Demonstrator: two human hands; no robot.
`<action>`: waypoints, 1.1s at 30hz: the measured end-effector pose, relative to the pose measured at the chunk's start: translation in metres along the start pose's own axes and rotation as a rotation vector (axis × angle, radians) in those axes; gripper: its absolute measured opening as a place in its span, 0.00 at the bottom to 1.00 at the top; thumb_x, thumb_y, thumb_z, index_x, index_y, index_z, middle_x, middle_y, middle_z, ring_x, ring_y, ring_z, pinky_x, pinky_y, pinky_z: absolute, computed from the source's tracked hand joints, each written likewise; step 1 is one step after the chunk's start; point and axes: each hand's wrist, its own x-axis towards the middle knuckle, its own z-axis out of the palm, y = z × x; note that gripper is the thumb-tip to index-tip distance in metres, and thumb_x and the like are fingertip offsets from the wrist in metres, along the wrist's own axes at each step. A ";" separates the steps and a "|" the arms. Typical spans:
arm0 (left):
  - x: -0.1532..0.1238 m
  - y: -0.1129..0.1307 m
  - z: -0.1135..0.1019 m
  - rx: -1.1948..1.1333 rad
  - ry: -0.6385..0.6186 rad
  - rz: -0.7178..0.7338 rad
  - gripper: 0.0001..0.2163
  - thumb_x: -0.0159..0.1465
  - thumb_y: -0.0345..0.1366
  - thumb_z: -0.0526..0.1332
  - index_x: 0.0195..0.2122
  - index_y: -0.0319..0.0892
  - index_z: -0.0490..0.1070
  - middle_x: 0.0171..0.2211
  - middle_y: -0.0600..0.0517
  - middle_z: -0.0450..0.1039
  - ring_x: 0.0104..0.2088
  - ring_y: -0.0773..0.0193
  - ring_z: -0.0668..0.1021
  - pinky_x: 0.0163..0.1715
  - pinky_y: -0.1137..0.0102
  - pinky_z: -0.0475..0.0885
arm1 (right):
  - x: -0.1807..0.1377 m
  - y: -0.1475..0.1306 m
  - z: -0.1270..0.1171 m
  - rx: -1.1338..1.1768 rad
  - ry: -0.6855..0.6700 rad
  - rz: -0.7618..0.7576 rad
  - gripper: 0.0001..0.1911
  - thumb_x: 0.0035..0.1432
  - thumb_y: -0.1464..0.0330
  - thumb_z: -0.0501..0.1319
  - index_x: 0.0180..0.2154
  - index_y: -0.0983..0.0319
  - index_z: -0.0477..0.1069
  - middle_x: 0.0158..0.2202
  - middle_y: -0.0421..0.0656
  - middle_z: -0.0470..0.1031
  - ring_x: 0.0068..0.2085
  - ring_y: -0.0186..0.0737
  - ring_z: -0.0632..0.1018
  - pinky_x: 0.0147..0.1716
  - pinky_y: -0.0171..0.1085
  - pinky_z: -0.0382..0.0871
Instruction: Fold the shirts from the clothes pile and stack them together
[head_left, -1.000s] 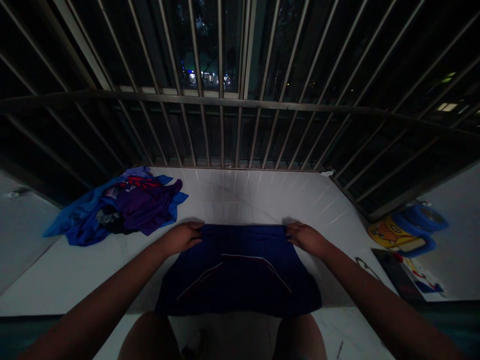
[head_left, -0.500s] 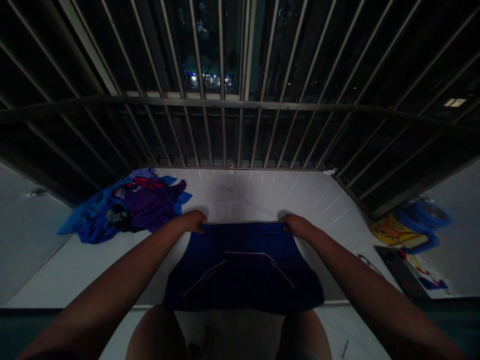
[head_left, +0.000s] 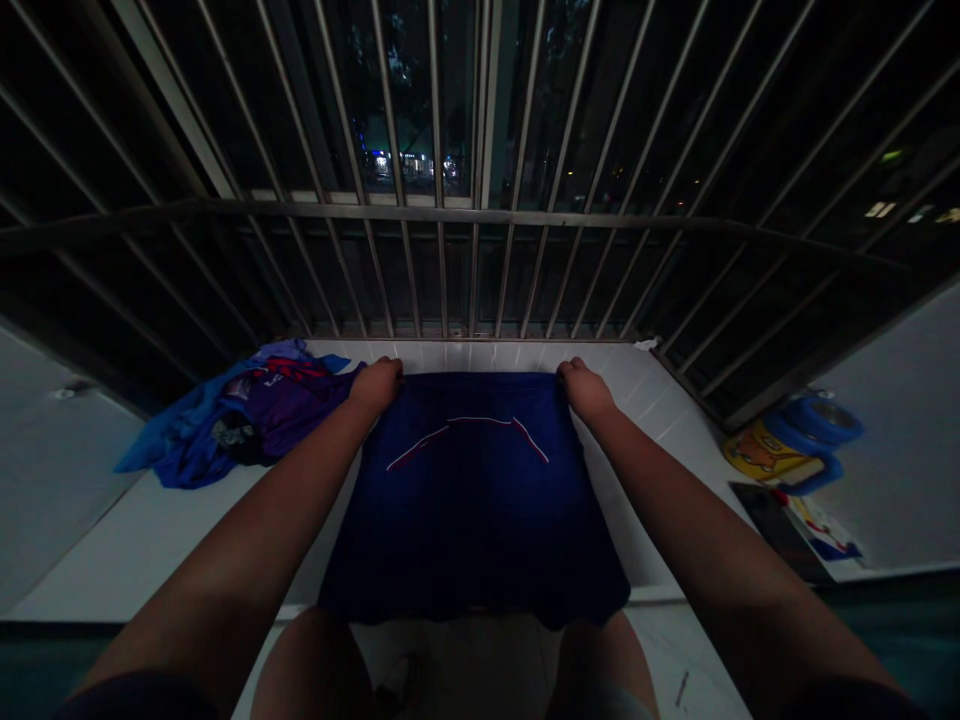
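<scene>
A dark blue garment [head_left: 480,500] with thin white and red piping lies spread over the white ledge, its lower edge reaching the ledge's front. Whether it is a shirt or a pair of shorts, I cannot tell. My left hand [head_left: 381,383] is closed on its far left corner, and my right hand [head_left: 586,388] pinches the far right corner. Between them the far edge is pulled straight. Just left of my left hand sits a heap of crumpled clothes [head_left: 292,400] in purple, blue and red.
Metal window bars [head_left: 457,215] rise behind the white ledge [head_left: 645,480]. To the right stand a yellow and blue container [head_left: 780,440] with a handle and a flat dark item [head_left: 780,530] with a colourful print. A small white scrap [head_left: 646,344] lies in the far right corner.
Both hands have moved forward toward the bars, drawing the garment's far edge with them. More of the garment now lies stretched out on the ledge.
</scene>
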 end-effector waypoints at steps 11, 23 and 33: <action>-0.238 -0.008 0.093 -0.146 -0.076 0.027 0.15 0.79 0.35 0.49 0.53 0.50 0.77 0.57 0.47 0.77 0.50 0.54 0.84 0.45 0.63 0.79 | -0.214 0.024 0.095 0.019 0.060 -0.274 0.23 0.67 0.77 0.57 0.58 0.55 0.79 0.56 0.53 0.80 0.55 0.57 0.79 0.56 0.50 0.75; -0.251 0.010 0.122 -0.246 0.108 0.202 0.20 0.78 0.39 0.53 0.65 0.45 0.77 0.70 0.39 0.73 0.68 0.44 0.76 0.71 0.49 0.70 | -0.233 -0.016 0.119 0.195 0.144 -0.244 0.21 0.75 0.63 0.55 0.63 0.58 0.77 0.63 0.56 0.78 0.64 0.60 0.78 0.65 0.57 0.71; -0.236 0.004 0.179 -0.146 0.024 0.248 0.30 0.79 0.47 0.53 0.81 0.50 0.56 0.81 0.44 0.53 0.80 0.46 0.60 0.76 0.41 0.57 | -0.209 -0.035 0.164 0.157 -0.045 -0.058 0.37 0.78 0.48 0.51 0.79 0.53 0.56 0.81 0.49 0.53 0.81 0.61 0.55 0.76 0.69 0.47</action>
